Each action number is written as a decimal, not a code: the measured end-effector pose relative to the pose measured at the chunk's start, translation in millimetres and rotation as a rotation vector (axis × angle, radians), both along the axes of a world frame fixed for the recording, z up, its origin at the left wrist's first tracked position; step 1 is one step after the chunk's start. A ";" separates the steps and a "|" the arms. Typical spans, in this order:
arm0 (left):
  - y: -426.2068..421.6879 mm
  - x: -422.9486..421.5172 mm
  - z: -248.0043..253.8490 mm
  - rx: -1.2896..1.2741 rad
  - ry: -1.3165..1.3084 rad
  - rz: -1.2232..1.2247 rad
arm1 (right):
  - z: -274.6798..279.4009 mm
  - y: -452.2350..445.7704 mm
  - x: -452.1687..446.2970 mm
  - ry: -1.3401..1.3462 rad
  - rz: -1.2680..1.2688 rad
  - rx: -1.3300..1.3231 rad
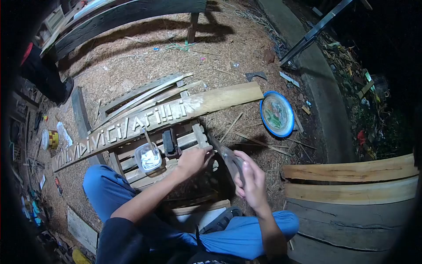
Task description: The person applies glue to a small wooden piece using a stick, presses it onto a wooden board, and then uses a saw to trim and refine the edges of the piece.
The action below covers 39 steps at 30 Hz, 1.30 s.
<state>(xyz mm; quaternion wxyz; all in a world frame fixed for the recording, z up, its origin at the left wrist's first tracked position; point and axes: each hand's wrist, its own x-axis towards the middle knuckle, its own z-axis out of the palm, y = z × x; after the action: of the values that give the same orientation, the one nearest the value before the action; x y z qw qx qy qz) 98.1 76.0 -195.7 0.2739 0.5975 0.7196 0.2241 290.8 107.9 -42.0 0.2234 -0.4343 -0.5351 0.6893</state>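
My right hand [251, 179] is wrapped round the handle of a handsaw [228, 157], its blade pointing up and left toward the slatted wooden stand in front of me. Close to the blade, my left hand [193, 161] is closed at the edge of that stand [189, 140], fingers pressed together; whatever they grip is too small or hidden to name. A clear tub [149, 162] of white paste, with a stick in it, sits left of my left hand. Beside the tub lies a dark block [168, 141]. Behind them stretches a long board [224, 97] bearing raised wooden letters.
A blue-rimmed round basin [277, 114] sits on the shavings-covered ground, right of the board's end. Several planks [351, 192] lie at the right. A yellow can [50, 139] stands at the left. A dark bench [127, 22] and another person's leg [48, 79] are at the upper left.
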 end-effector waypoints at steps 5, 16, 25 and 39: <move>-1.2 -0.4 3.3 -0.002 0.009 0.011 | -9.5 4.9 4.1 0.059 -0.050 -0.060; 0.8 -1.2 1.0 -0.017 -0.092 0.064 | -30.8 8.6 -9.4 0.054 -0.057 0.026; -7.4 7.4 4.6 -0.069 0.004 0.020 | -9.6 -1.0 2.7 -0.051 0.129 0.111; -11.1 -0.9 -9.4 0.006 -0.140 0.066 | -4.7 12.0 9.5 0.053 -0.004 -0.027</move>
<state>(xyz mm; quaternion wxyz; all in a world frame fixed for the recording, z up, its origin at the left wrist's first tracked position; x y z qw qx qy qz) 97.2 64.9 -205.2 0.3140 0.5572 0.7173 0.2764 300.3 119.8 -46.7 0.2328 -0.4200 -0.5189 0.7072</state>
